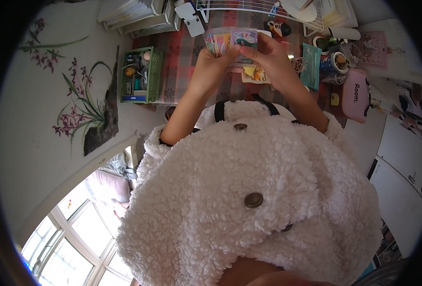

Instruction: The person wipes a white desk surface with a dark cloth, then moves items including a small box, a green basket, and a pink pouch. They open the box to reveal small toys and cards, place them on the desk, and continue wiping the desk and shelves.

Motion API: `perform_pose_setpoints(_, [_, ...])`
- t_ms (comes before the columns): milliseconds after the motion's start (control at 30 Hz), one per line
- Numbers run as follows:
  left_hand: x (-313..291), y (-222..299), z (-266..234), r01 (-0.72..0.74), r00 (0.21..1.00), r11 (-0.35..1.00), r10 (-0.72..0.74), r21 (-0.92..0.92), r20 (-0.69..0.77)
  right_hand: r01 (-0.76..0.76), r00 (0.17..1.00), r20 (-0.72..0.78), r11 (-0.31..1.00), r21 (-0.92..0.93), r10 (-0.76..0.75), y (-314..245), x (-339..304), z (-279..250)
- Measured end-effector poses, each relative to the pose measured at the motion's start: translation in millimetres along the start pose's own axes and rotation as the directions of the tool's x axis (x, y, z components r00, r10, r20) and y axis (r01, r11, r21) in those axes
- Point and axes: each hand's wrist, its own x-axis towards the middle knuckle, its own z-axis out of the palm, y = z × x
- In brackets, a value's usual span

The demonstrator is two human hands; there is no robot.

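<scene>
Several colourful cards (pixel 218 43) are fanned out in my left hand (pixel 212 66), its thumb pressed across their lower part. One more card (pixel 245 39), with a purple-and-green picture, sits at the right of the fan, pinched by my right hand (pixel 272 57). Both thumbs nearly meet at the lower edge of this card. Under my hands a yellow-and-orange picture card or packet (pixel 254 74) lies on the red checked tablecloth (pixel 180 62), partly covered by the right wrist.
At the left stands a green basket (pixel 156 76) of small items. A white wire rack (pixel 239 5) is at the back. To the right are a teal packet (pixel 310 66), a blue cup (pixel 329 65) and a pink pouch (pixel 355 95).
</scene>
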Motion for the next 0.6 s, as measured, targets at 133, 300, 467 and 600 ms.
perform_pose_setpoints(133, [-0.1,-4.3,4.5,-0.033,0.999,0.996,0.03,-0.088,-0.035,-0.109,0.979,-0.139,0.957,0.27,0.151,5.1,-7.1,1.4])
perform_pose_setpoints(300, [1.1,-14.8,8.3,-0.132,0.989,0.989,0.126,-0.062,-0.08,-0.019,0.958,-0.253,0.908,0.419,0.137,7.2,-17.5,6.8])
perform_pose_setpoints(467, [3.4,-24.1,14.7,-0.194,0.967,0.976,0.173,-0.101,-0.188,-0.025,0.953,-0.274,0.93,0.367,0.134,9.3,-22.1,3.1])
perform_pose_setpoints(600, [5.1,-31.1,16.3,-0.164,0.964,0.986,0.152,-0.037,-0.218,-0.14,0.918,-0.336,0.963,0.229,0.213,16.6,-25.3,-0.9])
